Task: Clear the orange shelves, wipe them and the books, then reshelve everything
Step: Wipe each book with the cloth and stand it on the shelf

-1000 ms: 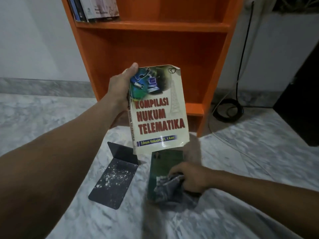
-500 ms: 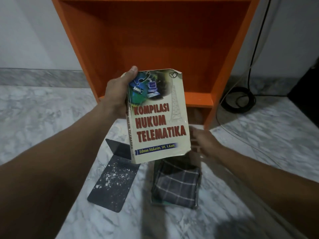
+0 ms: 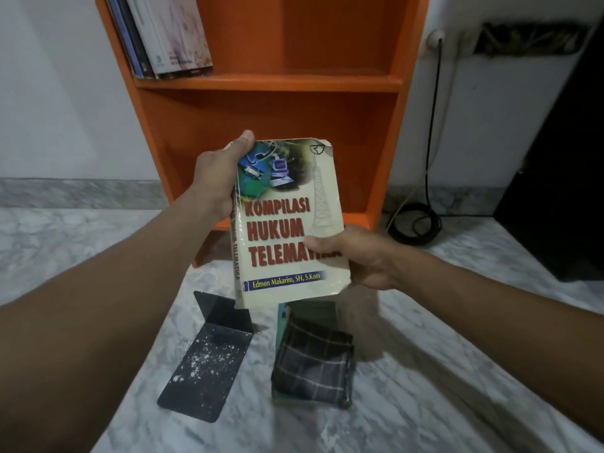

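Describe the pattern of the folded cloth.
The cloth is dark grey plaid with pale lines; head view.

Black cable (image 3: 411,239) is plugged into wall socket (image 3: 436,35), run down white wall (image 3: 490,109), coiled on marble floor (image 3: 457,403). Dark furniture (image 3: 562,191) is seen far right.

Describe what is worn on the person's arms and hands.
Nothing worn shows. The left hand and right hand have no gloves, and neither wrist has a watch or band. The left forearm and right forearm are bare, no sleeve in view.
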A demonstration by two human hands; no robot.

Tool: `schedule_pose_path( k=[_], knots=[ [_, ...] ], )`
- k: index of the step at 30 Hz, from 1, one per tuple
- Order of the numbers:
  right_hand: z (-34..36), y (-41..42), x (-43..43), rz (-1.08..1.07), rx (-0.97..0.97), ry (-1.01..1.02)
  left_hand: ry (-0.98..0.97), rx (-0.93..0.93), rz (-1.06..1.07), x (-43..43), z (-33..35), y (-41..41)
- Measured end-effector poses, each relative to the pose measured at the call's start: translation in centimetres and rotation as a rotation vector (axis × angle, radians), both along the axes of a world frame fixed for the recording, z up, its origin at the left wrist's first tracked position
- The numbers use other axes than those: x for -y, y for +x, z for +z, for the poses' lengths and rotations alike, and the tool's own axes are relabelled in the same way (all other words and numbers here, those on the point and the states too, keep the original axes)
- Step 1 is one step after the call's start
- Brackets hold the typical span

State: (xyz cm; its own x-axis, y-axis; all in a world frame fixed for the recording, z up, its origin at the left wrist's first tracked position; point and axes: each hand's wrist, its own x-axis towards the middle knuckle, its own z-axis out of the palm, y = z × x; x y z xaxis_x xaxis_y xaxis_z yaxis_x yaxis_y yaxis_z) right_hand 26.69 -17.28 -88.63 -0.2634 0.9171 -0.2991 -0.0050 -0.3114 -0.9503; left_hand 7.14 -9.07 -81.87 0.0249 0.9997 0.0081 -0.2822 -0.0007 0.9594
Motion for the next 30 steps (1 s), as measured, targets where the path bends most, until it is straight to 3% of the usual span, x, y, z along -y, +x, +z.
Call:
schedule_pose_path(
  k=[3,8,14,23,30],
  knots=[
    [0.9,-0.6,1.6,-0.072,-0.053,-0.032,0.036,-0.034,0.034,1.1,2.1,0.0],
    [3.9,-2.2,1.8,-0.252,-0.153,0.125,0.161,-0.127,0.056,2.7,5.4,-0.7],
    [10.7,-3.8,-1.1,-0.380,-0.185,0.309,0.121,-0.416,-0.195,4.8,3.9,-3.5],
    [22.1,-8.5,-6.1,-0.425,0.220,0.352,0.202,-0.448,-0.073,0.6,11.1,-8.0],
    [27.9,-11.7,-10.5,-0.421,0.320,0.233,0.275,-0.456,0.017,-2.9,15.5,-10.1]
  ],
)
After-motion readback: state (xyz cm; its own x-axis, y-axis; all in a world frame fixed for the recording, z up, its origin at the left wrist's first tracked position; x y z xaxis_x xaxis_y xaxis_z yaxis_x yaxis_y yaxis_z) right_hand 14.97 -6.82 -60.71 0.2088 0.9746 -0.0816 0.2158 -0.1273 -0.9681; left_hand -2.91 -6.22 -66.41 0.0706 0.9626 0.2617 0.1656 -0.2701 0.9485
